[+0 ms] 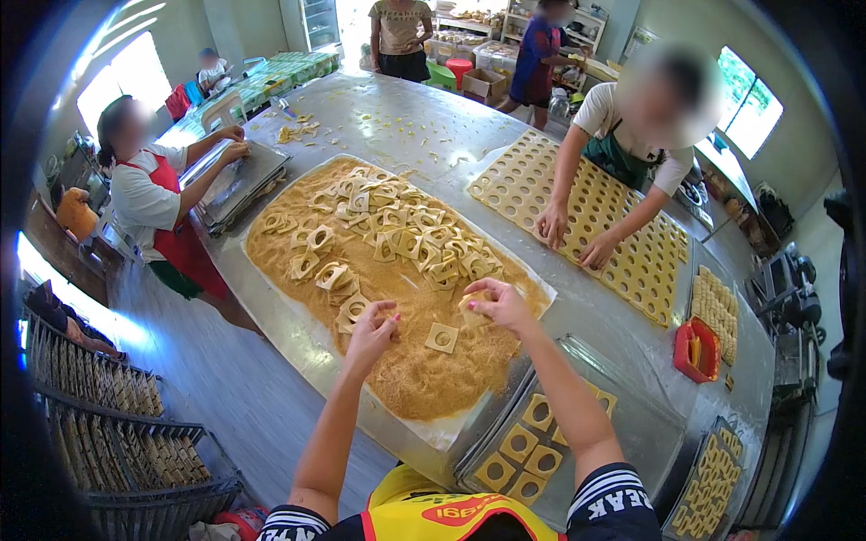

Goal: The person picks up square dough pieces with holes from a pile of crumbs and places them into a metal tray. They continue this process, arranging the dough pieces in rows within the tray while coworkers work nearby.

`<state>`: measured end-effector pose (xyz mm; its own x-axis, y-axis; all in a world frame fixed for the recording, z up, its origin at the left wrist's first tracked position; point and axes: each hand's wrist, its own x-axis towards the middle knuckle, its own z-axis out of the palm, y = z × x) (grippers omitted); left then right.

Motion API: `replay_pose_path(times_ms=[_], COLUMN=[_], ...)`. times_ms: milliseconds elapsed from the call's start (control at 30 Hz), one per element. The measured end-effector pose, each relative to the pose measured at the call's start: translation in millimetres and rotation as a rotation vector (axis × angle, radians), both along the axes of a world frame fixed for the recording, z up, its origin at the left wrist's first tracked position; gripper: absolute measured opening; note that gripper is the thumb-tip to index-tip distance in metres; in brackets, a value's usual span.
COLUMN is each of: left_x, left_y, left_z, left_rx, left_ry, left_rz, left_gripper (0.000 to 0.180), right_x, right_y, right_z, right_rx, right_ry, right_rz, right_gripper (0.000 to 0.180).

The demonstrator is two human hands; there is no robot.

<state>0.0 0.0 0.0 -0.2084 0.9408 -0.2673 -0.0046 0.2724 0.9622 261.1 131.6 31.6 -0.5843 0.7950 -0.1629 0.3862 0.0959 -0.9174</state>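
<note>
So, the right hand (503, 307) pinches a pale dough piece (474, 313) above the crumb bed (415, 386); the left hand (372, 332), fingers loosely parted over that bed, seems empty (its fingertips show poorly). The piece should be light, pliant, easily torn: best gripped by opposite edges.

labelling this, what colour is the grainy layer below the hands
The grainy layer is golden brown; head view.
</note>
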Motion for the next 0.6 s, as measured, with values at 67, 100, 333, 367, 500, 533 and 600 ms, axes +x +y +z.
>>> replay_pose_path(times_ms=[67,100,333,367,500,533,600], left_x=[14,20,70,72,67,68,66], left_y=[7,7,0,1,3,11,24], left_z=[0,12,1,4,48,40,24], left_rx=[0.188,0.232,0.388,0.315,-0.032,-0.007,0.028], left_ry=[0.166,0.317,1.068,1.025,0.307,0.141,-0.191], left_rz=[0.048,-0.029,-0.603,-0.65,-0.492,-0.428,-0.288], left_gripper=[0.038,0.04,0.054,0.055,0.051,0.05,0.046], right_x=[5,1,1,-1,-44,-44,-48], right_y=[3,1,37,48,49,56,65], right_z=[-17,-17,-22,-28,-23,-39,-58], right_rx=[-0.092,0.037,0.482,0.503,0.533,0.668,0.83], right_ry=[0.26,0.169,-0.092,-0.079,-0.412,-0.514,-0.585], right_rz=[-0.203,-0.247,-0.468,-0.478,-0.325,-0.288,-0.287], right_gripper=[0.023,0.022,0.019,0.018,0.033,0.039,0.041])
